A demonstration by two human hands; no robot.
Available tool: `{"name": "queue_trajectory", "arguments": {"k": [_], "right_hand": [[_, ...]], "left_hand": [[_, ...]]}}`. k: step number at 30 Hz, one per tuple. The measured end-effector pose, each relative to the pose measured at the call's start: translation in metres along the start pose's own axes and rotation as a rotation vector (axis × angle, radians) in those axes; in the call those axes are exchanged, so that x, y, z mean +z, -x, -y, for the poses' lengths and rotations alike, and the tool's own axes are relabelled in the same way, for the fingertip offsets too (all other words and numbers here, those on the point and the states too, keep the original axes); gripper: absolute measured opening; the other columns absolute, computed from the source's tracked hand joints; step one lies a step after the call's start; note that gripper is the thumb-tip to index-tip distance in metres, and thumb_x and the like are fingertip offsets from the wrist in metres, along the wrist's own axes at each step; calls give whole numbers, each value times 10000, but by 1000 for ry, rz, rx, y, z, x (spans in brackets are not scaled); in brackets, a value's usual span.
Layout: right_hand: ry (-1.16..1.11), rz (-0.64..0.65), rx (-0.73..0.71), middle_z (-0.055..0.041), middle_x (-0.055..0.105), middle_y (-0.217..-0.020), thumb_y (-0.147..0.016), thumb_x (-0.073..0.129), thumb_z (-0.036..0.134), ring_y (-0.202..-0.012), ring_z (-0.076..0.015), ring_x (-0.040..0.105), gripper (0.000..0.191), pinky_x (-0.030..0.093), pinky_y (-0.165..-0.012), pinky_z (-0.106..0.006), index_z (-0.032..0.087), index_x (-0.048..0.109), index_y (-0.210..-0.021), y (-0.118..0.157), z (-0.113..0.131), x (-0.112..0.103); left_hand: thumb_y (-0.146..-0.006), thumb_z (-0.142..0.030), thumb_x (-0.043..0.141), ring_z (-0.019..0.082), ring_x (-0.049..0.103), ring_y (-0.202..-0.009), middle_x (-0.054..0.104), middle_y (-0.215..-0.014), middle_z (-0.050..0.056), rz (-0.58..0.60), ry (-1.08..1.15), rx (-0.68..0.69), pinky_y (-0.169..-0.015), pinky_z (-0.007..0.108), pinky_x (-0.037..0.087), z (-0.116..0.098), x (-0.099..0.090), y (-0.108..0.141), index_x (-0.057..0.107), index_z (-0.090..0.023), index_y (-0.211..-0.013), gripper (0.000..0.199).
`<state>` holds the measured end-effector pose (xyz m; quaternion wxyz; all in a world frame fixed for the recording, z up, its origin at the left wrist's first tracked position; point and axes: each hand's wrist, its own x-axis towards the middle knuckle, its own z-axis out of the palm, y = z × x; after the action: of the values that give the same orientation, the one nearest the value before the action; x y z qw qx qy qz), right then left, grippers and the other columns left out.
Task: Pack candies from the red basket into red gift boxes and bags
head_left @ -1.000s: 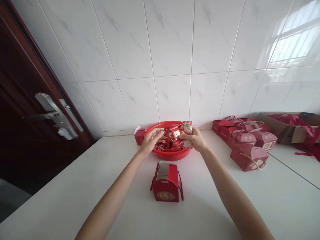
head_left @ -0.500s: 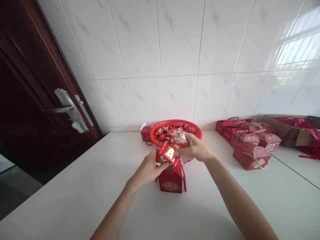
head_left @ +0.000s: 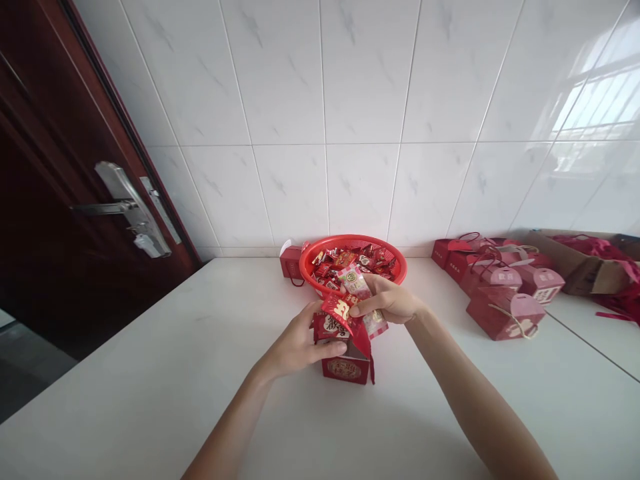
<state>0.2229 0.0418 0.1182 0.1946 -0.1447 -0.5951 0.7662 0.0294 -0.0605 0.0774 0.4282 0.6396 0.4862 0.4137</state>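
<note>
A small red box (head_left: 345,370) stands on the white table, its top partly open. My left hand (head_left: 300,341) is at the box's left side, its thumb on the near edge and its fingers behind a dark red candy packet (head_left: 332,325). My right hand (head_left: 390,300) pinches a shiny red packet (head_left: 339,309) above the box, together with a pink and white packet (head_left: 354,280). Another pink and white packet (head_left: 374,324) hangs below the right fingers. Just behind the hands is a red plastic basket (head_left: 401,268) holding several wrapped candies.
A red box (head_left: 290,262) is left of the basket. Several red gift boxes (head_left: 505,313) are grouped at the right, beside a cardboard box (head_left: 575,267) with red material. A tiled wall (head_left: 360,193) rises behind; a dark door (head_left: 75,167) is at left.
The small box's top has opened wider, and my left thumb has moved onto its edge. The packets in my right hand have come lower over the box. The view has shifted slightly.
</note>
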Motion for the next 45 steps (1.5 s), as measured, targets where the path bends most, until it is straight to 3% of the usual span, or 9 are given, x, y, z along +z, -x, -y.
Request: {"name": "queue_trajectory", "arguments": {"k": [4, 10, 17, 23, 27, 32, 36, 41, 45], "right_hand": [[195, -18, 11, -5, 685, -817, -617, 808, 155, -714, -144, 657, 398, 538, -629, -244, 146, 626, -971, 14, 15, -4], [668, -179, 177, 73, 509, -669, -698, 695, 209, -504, -84, 476, 268, 374, -431, -205, 205, 519, -900, 31, 28, 1], [1142, -209, 90, 35, 486, -755, -733, 578, 121, -625, -118, 440, 192, 328, -516, -238, 214, 469, -859, 20, 13, 10], [1299, -233, 105, 22, 484, -739, -727, 530, 55, -639, -141, 435, 225, 284, -512, -243, 225, 428, -833, 19, 9, 12], [1291, -179, 109, 32, 479, -733, -730, 568, 87, -621, -131, 434, 224, 267, -508, -241, 227, 406, -798, 19, 11, 16], [1312, -243, 110, 27, 519, -769, -790, 631, 210, -651, -141, 464, 200, 285, -520, -240, 228, 471, -909, 17, 8, 17], [1277, -275, 15, 9, 536, -750, -869, 600, 296, -663, -143, 493, 137, 304, -533, -244, 211, 496, -843, 15, 6, 15], [721, -275, -54, 40, 536, -687, -874, 588, 390, -527, -137, 558, 241, 382, -455, -234, 241, 400, -853, 14, 9, 20], [317, -326, -183, -9, 585, -824, -925, 417, 412, -628, -174, 629, 169, 502, -508, -287, 254, 377, -967, 7, 5, 32]], "left_hand": [[-735, -388, 808, 285, 535, -1296, 596, -1349, 69, -37, -110, -4, -1128, 471, 398, 0, 1, 4, 552, -266, -1240, 579], [-727, -429, 810, 292, 495, -1330, 536, -1406, 57, -53, -202, -41, -1148, 478, 381, 1, 4, 8, 515, -291, -1274, 636], [-742, -434, 797, 291, 491, -1338, 531, -1420, 57, -36, -218, -25, -1148, 463, 390, 2, 6, 10, 498, -290, -1303, 652], [-724, -450, 807, 328, 507, -1325, 552, -1406, 71, -61, -223, -8, -1090, 463, 454, 2, 8, 11, 516, -287, -1304, 669], [-742, -444, 799, 318, 502, -1334, 544, -1423, 66, -43, -190, 10, -1094, 464, 450, 1, 9, 10, 492, -294, -1334, 683], [-753, -451, 793, 298, 482, -1352, 526, -1441, 67, -42, -192, 7, -1123, 452, 417, 4, 10, 8, 473, -294, -1355, 700], [-751, -441, 797, 295, 483, -1351, 520, -1447, 69, -51, -190, 20, -1128, 438, 411, 5, 10, 8, 466, -292, -1358, 708], [-772, -434, 777, 285, 561, -1263, 551, -1401, 89, -34, -161, 5, -1047, 425, 484, 3, 12, 9, 445, -282, -1340, 675], [-772, -436, 773, 277, 639, -1148, 609, -1316, 87, -14, -125, -31, -948, 419, 545, 3, 14, 9, 422, -282, -1327, 674]]}}
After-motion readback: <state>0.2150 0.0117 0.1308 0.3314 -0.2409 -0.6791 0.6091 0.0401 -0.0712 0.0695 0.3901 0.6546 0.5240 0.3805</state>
